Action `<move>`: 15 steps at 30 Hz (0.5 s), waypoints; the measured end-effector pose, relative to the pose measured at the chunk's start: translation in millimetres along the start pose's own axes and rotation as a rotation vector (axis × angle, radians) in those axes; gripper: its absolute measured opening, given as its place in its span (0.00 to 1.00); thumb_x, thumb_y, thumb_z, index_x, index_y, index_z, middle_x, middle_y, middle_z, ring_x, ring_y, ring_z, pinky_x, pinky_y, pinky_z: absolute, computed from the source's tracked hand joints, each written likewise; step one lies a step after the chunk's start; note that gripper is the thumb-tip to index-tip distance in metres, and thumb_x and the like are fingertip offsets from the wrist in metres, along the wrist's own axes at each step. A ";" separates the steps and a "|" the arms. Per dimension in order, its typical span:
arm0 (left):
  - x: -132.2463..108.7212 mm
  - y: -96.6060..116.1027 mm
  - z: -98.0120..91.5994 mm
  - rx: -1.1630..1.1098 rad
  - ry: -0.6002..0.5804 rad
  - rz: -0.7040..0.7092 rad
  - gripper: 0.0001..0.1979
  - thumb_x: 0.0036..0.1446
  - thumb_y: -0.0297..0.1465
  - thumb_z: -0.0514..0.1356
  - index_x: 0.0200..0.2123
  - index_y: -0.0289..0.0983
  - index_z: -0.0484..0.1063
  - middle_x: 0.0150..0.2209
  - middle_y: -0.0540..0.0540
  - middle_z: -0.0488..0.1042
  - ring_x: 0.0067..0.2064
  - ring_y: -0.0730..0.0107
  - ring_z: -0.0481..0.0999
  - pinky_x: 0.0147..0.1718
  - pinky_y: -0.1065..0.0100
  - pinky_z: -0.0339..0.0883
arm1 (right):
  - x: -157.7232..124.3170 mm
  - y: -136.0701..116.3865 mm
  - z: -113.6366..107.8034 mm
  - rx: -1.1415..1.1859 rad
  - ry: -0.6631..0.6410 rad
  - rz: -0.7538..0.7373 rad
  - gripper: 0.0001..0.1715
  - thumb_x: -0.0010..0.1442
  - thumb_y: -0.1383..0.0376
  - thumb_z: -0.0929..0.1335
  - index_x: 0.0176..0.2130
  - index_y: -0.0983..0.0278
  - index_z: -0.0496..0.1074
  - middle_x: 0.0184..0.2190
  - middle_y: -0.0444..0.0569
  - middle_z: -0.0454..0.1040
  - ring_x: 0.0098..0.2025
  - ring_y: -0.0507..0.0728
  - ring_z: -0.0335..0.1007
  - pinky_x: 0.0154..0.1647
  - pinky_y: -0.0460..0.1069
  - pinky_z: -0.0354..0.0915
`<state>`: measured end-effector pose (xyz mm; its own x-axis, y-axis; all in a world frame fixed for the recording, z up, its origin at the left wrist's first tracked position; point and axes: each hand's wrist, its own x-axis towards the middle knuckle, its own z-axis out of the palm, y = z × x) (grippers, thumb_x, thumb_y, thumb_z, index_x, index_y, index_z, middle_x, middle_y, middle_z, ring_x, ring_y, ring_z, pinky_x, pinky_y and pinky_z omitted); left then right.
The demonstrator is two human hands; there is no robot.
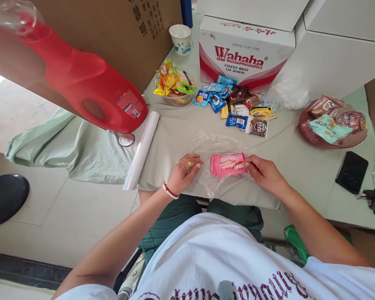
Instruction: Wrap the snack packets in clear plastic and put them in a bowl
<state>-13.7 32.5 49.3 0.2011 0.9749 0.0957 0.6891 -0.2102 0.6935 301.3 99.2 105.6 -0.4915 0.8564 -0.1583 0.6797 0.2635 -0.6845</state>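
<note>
A pink snack packet (228, 164) lies at the near edge of the cloth-covered table (287, 175), inside or on a clear plastic bag (212, 146). My right hand (264, 173) pinches the packet's right end. My left hand (185, 171) rests with curled fingers on the bag's left side, just left of the packet; it wears a ring and a red-and-white bracelet. Beyond the bag lies a heap of small snack packets (237, 106) in blue, brown and yellow.
A big red jug (84, 83) lies at the left beside a white roll (142, 150) and a small round lid (126, 139). A Wahaha carton (243, 54), paper cup (181, 39), bowl of snacks (175, 83), red snack bag (331, 123), black phone (351, 171) and keys (373, 199) surround the middle.
</note>
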 end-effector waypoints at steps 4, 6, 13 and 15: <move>3.3 9.5 -9.9 -0.017 -0.195 0.133 0.25 0.58 0.35 0.56 0.58 0.40 0.73 0.66 0.38 0.71 0.75 0.53 0.58 0.74 0.44 0.46 | 11.2 5.0 1.0 0.065 -0.020 0.069 0.20 0.70 0.50 0.60 0.35 0.60 0.69 0.25 0.43 0.71 0.27 0.55 0.65 0.31 0.48 0.59; -2.6 13.4 -8.6 -0.002 -0.275 0.212 0.31 0.55 0.37 0.59 0.62 0.40 0.70 0.67 0.38 0.69 0.76 0.49 0.55 0.75 0.41 0.36 | 13.4 8.9 3.1 0.089 -0.023 0.082 0.20 0.69 0.49 0.61 0.36 0.60 0.69 0.24 0.42 0.70 0.27 0.54 0.62 0.30 0.48 0.58; 5.1 0.6 17.4 -0.171 0.113 -0.079 0.13 0.65 0.41 0.58 0.32 0.40 0.74 0.35 0.46 0.79 0.44 0.63 0.79 0.60 0.53 0.68 | 14.0 26.4 5.3 0.156 -0.014 0.106 0.24 0.67 0.46 0.63 0.38 0.63 0.74 0.26 0.44 0.71 0.29 0.53 0.62 0.32 0.47 0.58; 14.8 -4.1 21.0 -0.197 0.272 -0.282 0.15 0.64 0.42 0.59 0.28 0.39 0.71 0.30 0.47 0.75 0.33 0.67 0.74 0.41 0.62 0.72 | 13.4 29.4 2.6 0.100 -0.007 0.111 0.26 0.67 0.46 0.63 0.39 0.63 0.76 0.29 0.45 0.73 0.29 0.53 0.64 0.32 0.47 0.59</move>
<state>1.1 46.3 32.9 -0.1845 0.9816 0.0489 0.5392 0.0595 0.8401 313.2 117.3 81.4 -0.4201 0.8746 -0.2421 0.6728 0.1212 -0.7298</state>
